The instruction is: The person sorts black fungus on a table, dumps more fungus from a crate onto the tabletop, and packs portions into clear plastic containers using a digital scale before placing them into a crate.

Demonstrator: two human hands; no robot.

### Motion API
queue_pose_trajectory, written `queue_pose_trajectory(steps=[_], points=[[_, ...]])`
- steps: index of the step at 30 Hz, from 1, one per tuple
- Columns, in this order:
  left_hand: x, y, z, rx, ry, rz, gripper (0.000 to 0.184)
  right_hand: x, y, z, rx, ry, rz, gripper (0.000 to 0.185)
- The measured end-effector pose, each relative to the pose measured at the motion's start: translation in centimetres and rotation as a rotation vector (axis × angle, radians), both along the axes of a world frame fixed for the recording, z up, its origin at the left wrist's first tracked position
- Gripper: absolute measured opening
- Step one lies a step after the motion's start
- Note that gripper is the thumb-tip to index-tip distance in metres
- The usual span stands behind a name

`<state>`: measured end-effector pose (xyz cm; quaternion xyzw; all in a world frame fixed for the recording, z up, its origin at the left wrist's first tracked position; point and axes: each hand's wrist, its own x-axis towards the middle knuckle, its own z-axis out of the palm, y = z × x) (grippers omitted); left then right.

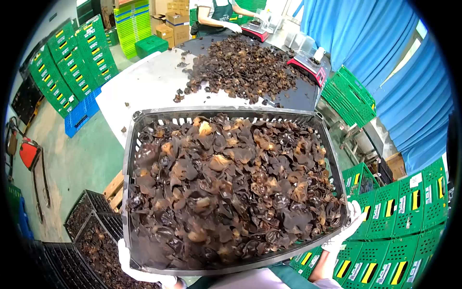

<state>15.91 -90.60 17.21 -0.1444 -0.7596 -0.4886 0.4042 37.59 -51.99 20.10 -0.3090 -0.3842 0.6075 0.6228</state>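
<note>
A black plastic crate (126, 192) full of dark brown wood ear mushrooms (236, 188) is held up in front of me, filling the middle of the view. My left hand (134, 269), in a white glove, grips its near left corner. At the near right corner my right hand (347, 230), gloved in white too, is closed on the crate's side. Parts of the fingers of both hands are hidden by the crate. Beyond the far rim, a heap of wood ear mushrooms (245, 67) lies spread on the table (127, 91).
A person in an apron (219, 17) stands across the table by a red scale (255, 32). Another red scale (308, 67) is at its right edge. Green crates (72, 62) are stacked left and right. Low left are black crates (91, 216) with mushrooms; a pallet jack (30, 154) stands left.
</note>
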Motion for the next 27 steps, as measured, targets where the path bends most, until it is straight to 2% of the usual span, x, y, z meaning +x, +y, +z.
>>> queue_pose_trajectory(steps=[1,3,4,7,8,9,11,12,13,14,15,17,18,19,20,21,22,23,24,25,27], points=[[0.2,0.7,-0.2,-0.042,0.024,0.122,0.065,1.2,0.8,-1.0,0.087,0.080,0.190,0.048],[0.8,0.7,-0.8,-0.090,0.025,0.310,0.066,1.6,1.5,-1.9,0.029,-0.051,-0.060,0.053],[1.1,0.5,-1.1,-0.108,0.009,0.403,0.065,1.5,1.3,-1.7,0.070,-0.078,-0.074,0.056],[-1.2,3.1,0.8,0.086,0.172,0.271,0.064,1.2,1.5,-2.1,0.109,-0.068,0.127,0.065],[-2.4,2.7,0.3,0.037,0.211,0.274,0.064,-0.2,0.0,-1.0,0.055,-0.055,0.164,0.067],[-4.0,2.2,-0.4,-0.007,0.261,0.274,0.063,-0.4,0.5,-2.1,0.038,0.090,0.244,0.069],[-6.3,1.6,-1.6,-0.072,0.293,0.271,0.061,-0.4,-0.1,-3.9,0.156,0.230,0.553,0.069],[-7.6,0.9,-2.6,-0.085,0.316,0.233,0.060,-0.3,-0.3,-4.8,0.195,-0.065,0.546,0.068],[-13.0,1.4,-7.5,0.051,0.301,0.160,0.060,-3.0,-0.7,-8.7,0.248,-0.358,0.485,0.066],[-14.3,0.3,-8.6,0.064,0.315,0.104,0.048,-3.7,-1.4,-10.9,0.206,-0.208,0.496,0.066],[-15.6,-0.5,-9.6,0.136,0.109,0.131,0.048,-4.6,-1.9,-13.1,0.168,-0.065,0.504,0.066],[-18.7,-3.2,-10.3,0.090,0.104,0.057,0.049,-4.4,-2.4,-13.5,0.266,-0.095,0.564,0.066],[-18.1,-3.1,-9.9,0.120,0.044,0.182,0.051,-4.4,-2.7,-13.2,0.362,-0.122,0.626,0.065],[-15.7,-1.7,-7.3,0.150,-0.010,0.311,0.054,-4.2,-2.8,-12.6,0.458,-0.142,0.690,0.065],[-19.0,2.4,-8.6,0.343,-0.039,0.217,0.055,-9.2,-2.0,-14.5,0.579,-0.162,0.706,0.065],[-14.1,6.1,-5.5,0.363,-0.003,0.163,0.054,-8.5,-1.6,-14.4,0.617,-0.187,0.715,0.072],[-11.5,8.0,-4.9,0.181,0.097,0.118,0.052,-7.9,-1.2,-14.2,0.655,-0.212,0.724,0.079],[-9.5,10.0,-5.1,0.023,0.215,0.036,0.053,-6.3,-0.2,-15.3,0.640,-0.255,0.682,0.094],[-6.3,13.3,-4.2,-0.158,0.351,-0.045,0.054,-4.5,0.9,-15.3,0.709,-0.318,0.648,0.063],[-2.8,16.4,-3.1,-0.330,0.398,-0.138,0.054,-2.6,2.2,-16.3,0.705,-0.489,0.629,0.059],[0.3,21.3,-3.6,-0.581,0.333,-0.427,0.051,0.5,3.6,-19.8,0.584,-0.650,0.857,0.047]])
